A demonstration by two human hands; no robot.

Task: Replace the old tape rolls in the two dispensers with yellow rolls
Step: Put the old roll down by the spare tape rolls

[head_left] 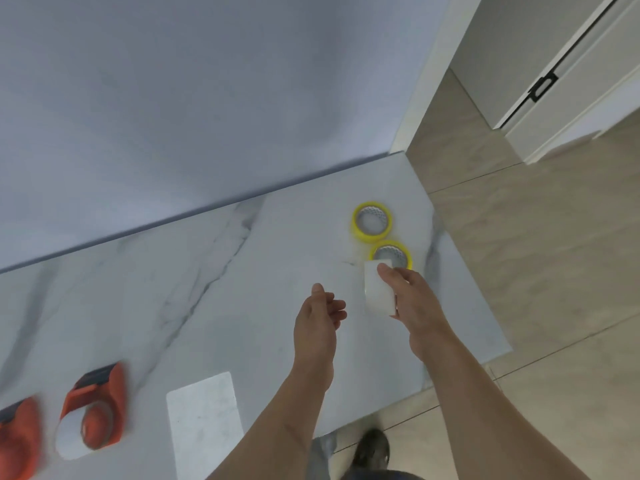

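Observation:
Two yellow tape rolls lie flat near the table's right edge, the far one (pixel 372 222) and the near one (pixel 391 254). My right hand (pixel 414 303) grips a white tape roll (pixel 378 292) just in front of the near yellow roll, partly covering it. My left hand (pixel 320 320) hovers open to the left of the white roll, holding nothing. Two orange dispensers sit at the lower left: one (pixel 95 407) still carries a white roll, the other (pixel 17 441) is cut off by the frame edge and blurred.
The marble table (pixel 214 306) ends at a wall behind and drops off at the right to a tiled floor (pixel 540 271). A pale rectangular sheet (pixel 204 424) lies near the front edge. My shoe (pixel 372 452) shows below the table.

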